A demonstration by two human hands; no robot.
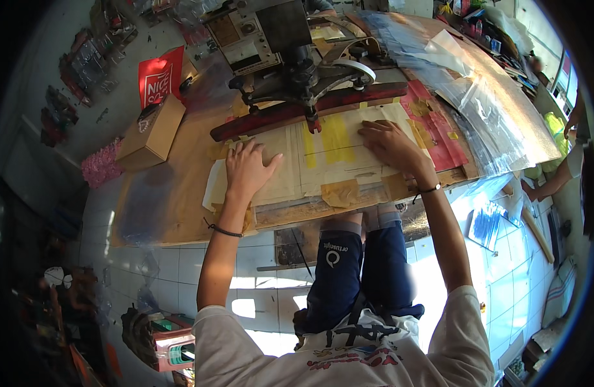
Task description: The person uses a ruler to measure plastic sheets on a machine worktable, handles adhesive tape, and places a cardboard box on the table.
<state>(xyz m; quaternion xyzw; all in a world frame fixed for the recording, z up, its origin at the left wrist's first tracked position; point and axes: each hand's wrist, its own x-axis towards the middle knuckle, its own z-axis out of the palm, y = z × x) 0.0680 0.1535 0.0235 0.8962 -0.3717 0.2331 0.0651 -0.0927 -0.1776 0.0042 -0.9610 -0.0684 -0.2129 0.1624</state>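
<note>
My left hand lies with fingers spread on the left part of a pale, tape-patched board. Toward the right end of that board rests my right hand, fingers stretched out and slightly bent. Both hands are close to a long dark red bar that crosses just beyond the fingertips. A black metal arm of a machine carries the bar. Between the hands, yellow tape strips and thin drawn lines show on the board. Whether a thin clear sheet lies under my fingers, I cannot tell.
Behind the bar stands a control box with a dial. A brown cardboard box and a red bag are at the left. Clear plastic sheets cover the table's right side. Another person's arm shows at far right.
</note>
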